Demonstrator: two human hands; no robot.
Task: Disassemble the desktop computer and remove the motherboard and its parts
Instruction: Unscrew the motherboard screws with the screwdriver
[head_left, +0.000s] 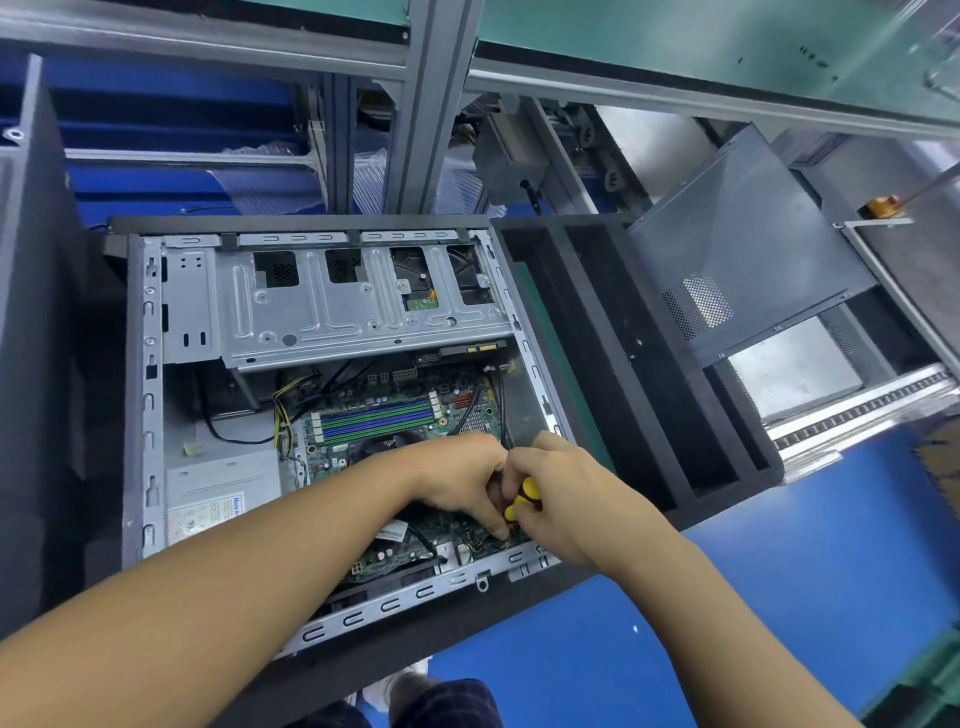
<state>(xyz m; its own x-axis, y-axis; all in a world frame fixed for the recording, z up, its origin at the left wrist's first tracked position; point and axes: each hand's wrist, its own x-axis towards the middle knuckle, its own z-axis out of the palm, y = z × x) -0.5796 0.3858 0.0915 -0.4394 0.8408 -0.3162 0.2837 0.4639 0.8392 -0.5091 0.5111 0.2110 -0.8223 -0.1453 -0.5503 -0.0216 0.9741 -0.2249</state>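
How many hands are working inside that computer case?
2. The left hand points its fingertips down at the motherboard, near the right corner of the case. The right hand, touching it, grips a yellow screwdriver. None appear hidden.

Single head-worn wide-angle view, looking steeply down from above.

The camera sits over the person's forearms, close above the open grey metal desktop computer case (148, 415), which fills the centre. Both forearms enter from the bottom edge; the left hand (460, 475) and right hand (566, 499) meet mid-frame. A grey aluminium workstation frame (421, 104) lies farther off, along the top.
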